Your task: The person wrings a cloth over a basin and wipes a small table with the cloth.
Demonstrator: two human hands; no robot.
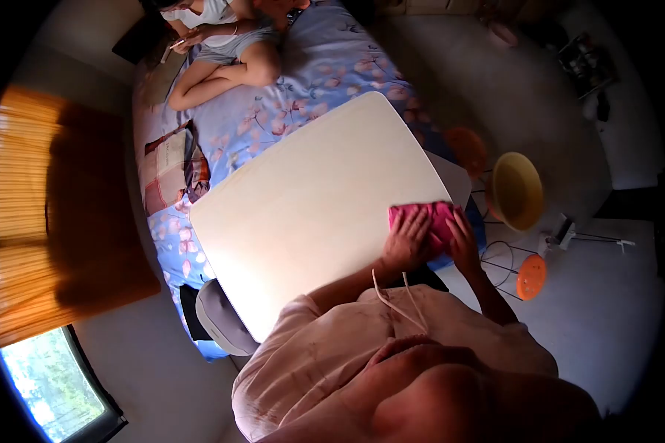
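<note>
A bright pink cloth [441, 216], bunched and folded into a small bundle, lies at the near right corner of a white tabletop [318, 184]. My left hand [408, 238] rests flat on top of it with the fingers spread. At the cloth's right edge is my right hand [465, 242], its fingers stretched out and touching the fabric. Whether my right thumb goes beneath the cloth I cannot tell.
A bed [236, 133] with a blue floral cover lies beyond the table. On it sits a person [229, 55] holding a phone, and a folded plaid cloth [171, 166]. A yellow basin [516, 192] and an orange stool [530, 277] stand at the right; a grey chair [225, 317] stands left.
</note>
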